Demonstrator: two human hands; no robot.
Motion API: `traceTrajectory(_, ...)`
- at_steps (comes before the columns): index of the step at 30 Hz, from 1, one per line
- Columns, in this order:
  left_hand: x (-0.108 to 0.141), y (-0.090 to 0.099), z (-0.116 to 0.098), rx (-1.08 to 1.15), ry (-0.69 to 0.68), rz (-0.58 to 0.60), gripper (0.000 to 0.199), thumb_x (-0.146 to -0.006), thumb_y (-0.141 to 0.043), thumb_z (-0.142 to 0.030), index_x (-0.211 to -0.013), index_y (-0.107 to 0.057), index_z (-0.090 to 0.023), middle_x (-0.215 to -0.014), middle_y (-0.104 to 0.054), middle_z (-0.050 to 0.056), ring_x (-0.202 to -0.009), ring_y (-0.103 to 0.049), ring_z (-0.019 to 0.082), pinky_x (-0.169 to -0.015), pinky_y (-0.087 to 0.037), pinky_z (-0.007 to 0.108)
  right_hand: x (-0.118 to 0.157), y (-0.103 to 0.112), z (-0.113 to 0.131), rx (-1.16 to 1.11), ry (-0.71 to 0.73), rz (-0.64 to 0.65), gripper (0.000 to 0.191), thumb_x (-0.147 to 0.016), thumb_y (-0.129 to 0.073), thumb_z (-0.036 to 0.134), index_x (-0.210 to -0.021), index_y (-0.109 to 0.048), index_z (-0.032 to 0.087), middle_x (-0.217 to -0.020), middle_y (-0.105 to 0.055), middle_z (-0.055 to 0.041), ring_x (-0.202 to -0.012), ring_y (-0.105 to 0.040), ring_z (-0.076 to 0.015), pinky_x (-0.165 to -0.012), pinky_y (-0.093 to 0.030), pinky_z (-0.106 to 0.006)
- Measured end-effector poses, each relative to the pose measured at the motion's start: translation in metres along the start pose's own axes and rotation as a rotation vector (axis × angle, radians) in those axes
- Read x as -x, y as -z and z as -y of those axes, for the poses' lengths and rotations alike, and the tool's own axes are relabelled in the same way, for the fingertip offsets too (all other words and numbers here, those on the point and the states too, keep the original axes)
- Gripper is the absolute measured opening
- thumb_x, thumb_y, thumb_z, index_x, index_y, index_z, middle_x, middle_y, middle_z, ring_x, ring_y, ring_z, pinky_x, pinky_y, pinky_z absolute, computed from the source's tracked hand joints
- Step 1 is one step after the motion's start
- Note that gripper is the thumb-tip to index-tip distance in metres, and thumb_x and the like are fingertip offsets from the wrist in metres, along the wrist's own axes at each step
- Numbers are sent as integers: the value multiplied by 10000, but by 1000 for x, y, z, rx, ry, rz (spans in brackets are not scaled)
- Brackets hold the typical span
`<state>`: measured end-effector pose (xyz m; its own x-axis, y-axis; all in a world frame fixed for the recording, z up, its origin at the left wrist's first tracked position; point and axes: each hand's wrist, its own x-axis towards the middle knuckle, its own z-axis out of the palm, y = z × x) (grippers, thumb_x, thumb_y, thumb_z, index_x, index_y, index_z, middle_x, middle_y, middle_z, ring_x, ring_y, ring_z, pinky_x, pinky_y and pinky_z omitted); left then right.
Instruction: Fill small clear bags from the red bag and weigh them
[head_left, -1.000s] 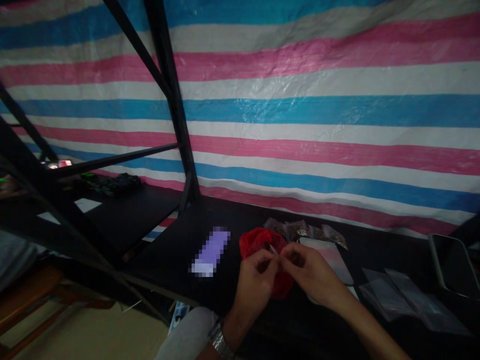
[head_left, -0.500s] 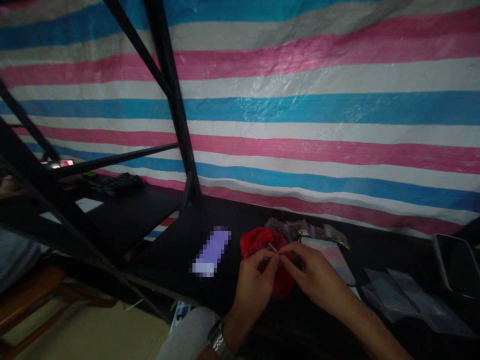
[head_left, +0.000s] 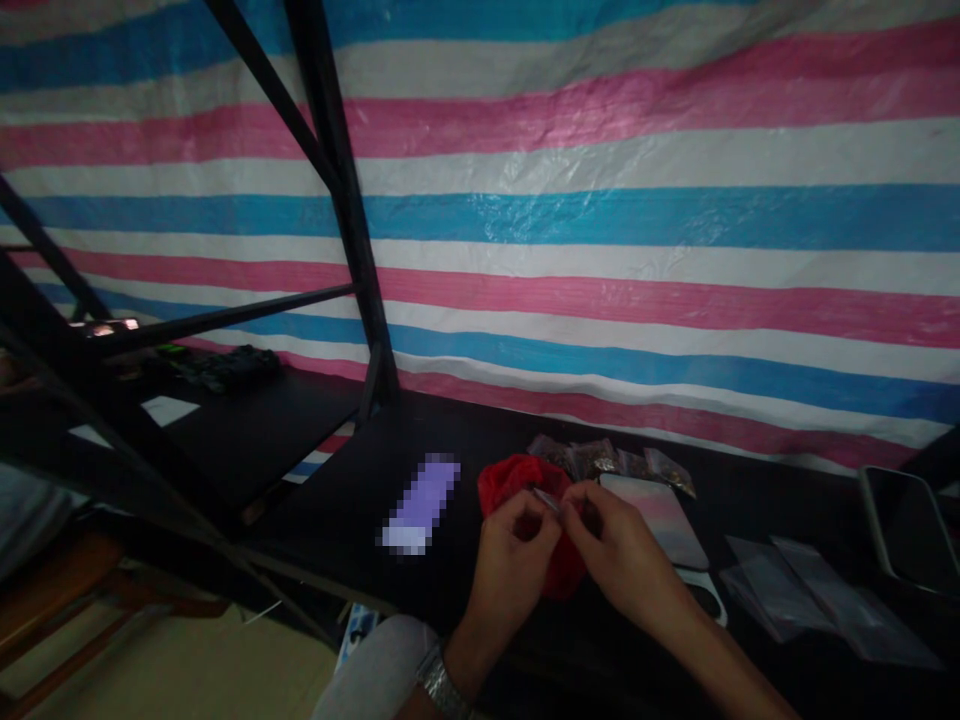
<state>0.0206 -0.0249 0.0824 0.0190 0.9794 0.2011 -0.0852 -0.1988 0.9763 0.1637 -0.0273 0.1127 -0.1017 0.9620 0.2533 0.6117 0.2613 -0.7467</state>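
Both hands meet above a crumpled red mesh-like bag (head_left: 517,473) on the black tabletop. Between the fingertips of my left hand (head_left: 514,560) is a small pale strip (head_left: 546,497), too small and dim to name. My right hand (head_left: 622,550) is closed in a pinch right beside it, its fingertips at the strip's right end. Whether the right fingers grip it too is partly hidden. Behind the red bag lie several small clear bags with dark bits inside (head_left: 596,458). A flat pale device like a small scale (head_left: 656,515) sits just beyond my right hand.
Flat clear zip bags (head_left: 810,590) lie to the right, near a dark-screened phone (head_left: 907,525). A blurred purple item (head_left: 424,500) is on the left. Black metal frame bars (head_left: 349,220) rise at the table's left end; a striped plastic sheet (head_left: 637,220) hangs behind.
The fingertips have drawn slightly apart, and more of the pale strip shows. My right hand has shifted a little left, uncovering the near end of the scale-like device.
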Motion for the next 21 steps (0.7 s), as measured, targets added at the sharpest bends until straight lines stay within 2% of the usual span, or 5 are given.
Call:
traceTrajectory(6, -2, 2, 4, -19, -12, -132, 225, -749, -620, -258, -585, -469, -229, -589, -468, -45, -583, -446, 136, -566, -376, 246, -4, -7, -1, -23, -72, -173, 203, -882, -484, 421, -794, -564, 256, -688, -632, -16, -624, -608, -215, -613, -447, -320)
traceTrajectory(11, -3, 4, -6, 81, -31, -129, 186, -699, -693, -241, -586, -550, -209, -942, -672, 46, -981, -625, 218, -904, -471, 304, -8, -2, -2, -251, -44, -140, 284, -895, -533, 497, -803, -610, 239, -745, -639, -12, -714, -625, -209, -681, -502, -313)
traceTrajectory(16, 0, 0, -1, 233, 175, -45, 247, -761, -706, -376, -631, -592, -199, -648, -594, -10, -641, -575, 158, -647, -498, 277, -9, 6, -5, -415, -163, -34, 373, -867, -615, 608, -804, -635, 241, -684, -589, 21, -637, -591, -185, -623, -501, -302)
traceTrajectory(19, 3, -1, 7, 299, 304, -54, 305, -794, -716, -456, -707, -619, -181, -694, -635, 8, -638, -606, 156, -613, -528, 275, -4, 4, -5, -465, -155, 28, 390, -853, -680, 605, -999, -667, 245, -834, -698, -12, -783, -691, -214, -704, -561, -318)
traceTrajectory(21, 3, 0, 12, 333, 372, -63, 315, -815, -722, -469, -797, -656, -161, -744, -675, 34, -654, -651, 169, -616, -557, 287, -2, -1, -8, -448, -109, 80, 387, -841, -722, 494, -1133, -650, 250, -1007, -754, -50, -946, -731, -236, -817, -589, -350)
